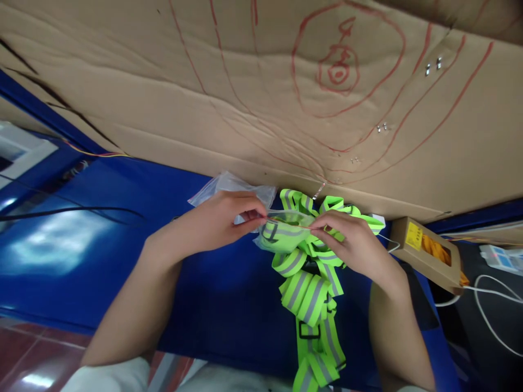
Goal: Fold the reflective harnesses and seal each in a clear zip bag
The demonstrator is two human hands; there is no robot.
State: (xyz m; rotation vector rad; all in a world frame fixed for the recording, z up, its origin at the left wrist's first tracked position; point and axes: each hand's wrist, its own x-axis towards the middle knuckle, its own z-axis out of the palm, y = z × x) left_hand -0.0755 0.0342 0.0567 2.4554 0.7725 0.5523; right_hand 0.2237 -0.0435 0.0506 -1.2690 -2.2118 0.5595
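Note:
Between my two hands is a clear zip bag [258, 243] with a folded yellow-green reflective strap [281, 237] inside it. My left hand [232, 218] pinches one end of the bag's mouth between thumb and finger. At the opposite end, my right hand [347, 237] pinches the same edge, where a thin reddish line runs. Under and beside the bag lies a heap of yellow-green straps [304, 296] with grey stripes and black buckles, trailing toward my body. More clear plastic bags [224, 185] lie behind my left hand.
A brown cardboard sheet [245, 109] with red marker drawings stands along the back of the blue table [220, 310]. On the right are a small cardboard box [429, 253] with orange contents and white cables [490, 294]. A black cable [81, 209] crosses the left side.

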